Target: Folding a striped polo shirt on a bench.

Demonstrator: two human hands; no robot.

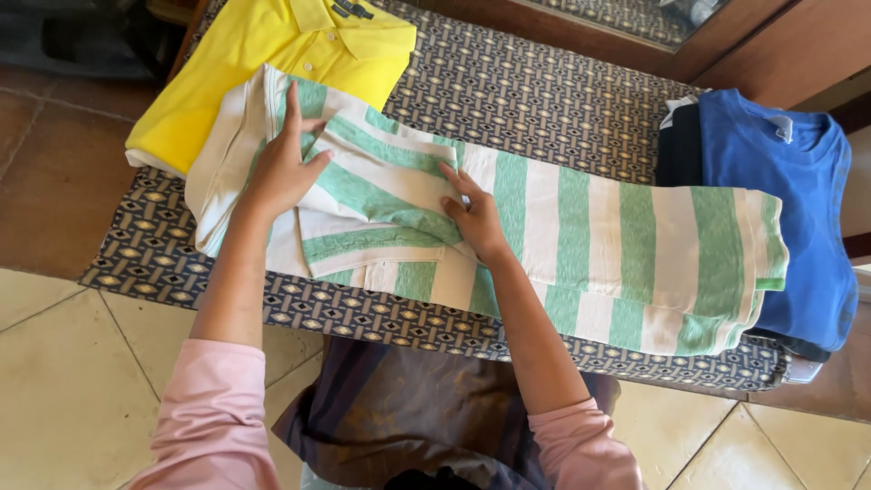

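Observation:
A green-and-white striped shirt [599, 245] lies across a patterned surface [526, 91], partly folded with a sleeve turned in at its left part. My left hand [281, 168] rests flat on the shirt's collar end, fingers spread. My right hand [476, 218] presses its fingertips on the folded sleeve near the shirt's middle. Neither hand grips the cloth.
A folded yellow polo shirt [263, 54] lies at the far left, partly under the striped shirt. A blue T-shirt [789, 200] sits on a dark garment [679, 145] at the right. Tiled floor [82, 381] lies below the near edge.

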